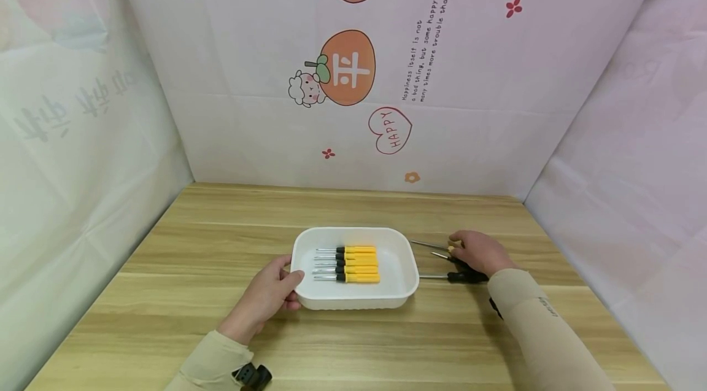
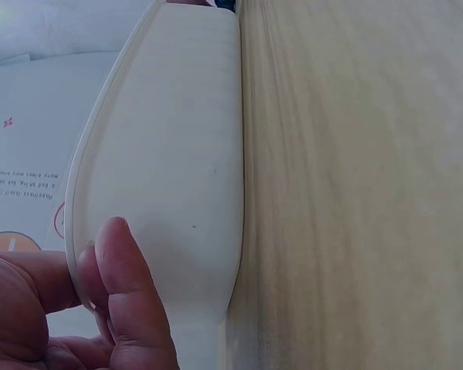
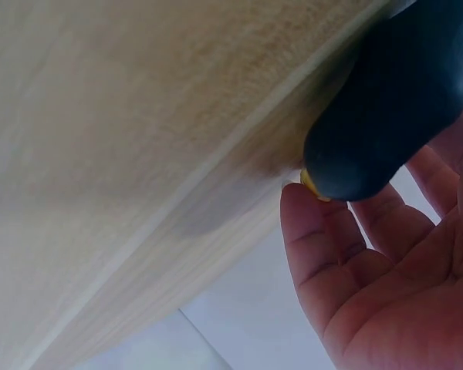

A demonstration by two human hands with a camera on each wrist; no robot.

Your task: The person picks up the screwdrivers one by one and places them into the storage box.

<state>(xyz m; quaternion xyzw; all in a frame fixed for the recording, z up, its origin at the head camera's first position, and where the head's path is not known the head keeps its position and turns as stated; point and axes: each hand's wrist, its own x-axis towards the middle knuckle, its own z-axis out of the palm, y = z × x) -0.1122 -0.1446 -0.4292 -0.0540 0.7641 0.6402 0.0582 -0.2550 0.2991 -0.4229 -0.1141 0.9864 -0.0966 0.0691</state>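
Note:
A white plastic tray (image 1: pixel 353 303) stands on the table, seen edge-on in the left wrist view. Inside it lie several small screwdrivers (image 1: pixel 359 260) with yellow and black handles, side by side, tips to the left. My left hand (image 1: pixel 270 291) grips the tray's left end, pinching its rim. To the tray's right, my right hand (image 1: pixel 484 251) is over loose screwdrivers, its fingers loosely bent around a yellow handle (image 1: pixel 452 249), partly hidden. A dark-handled screwdriver (image 1: pixel 461 277) lies beside that hand; its handle looms large in the right wrist view.
The wooden table (image 1: pixel 221 219) is bounded by a printed white cloth (image 1: pixel 248 133) at the back and by plain-looking cloth walls at both sides. A metal shaft (image 1: pixel 428 245) points toward the tray's right end.

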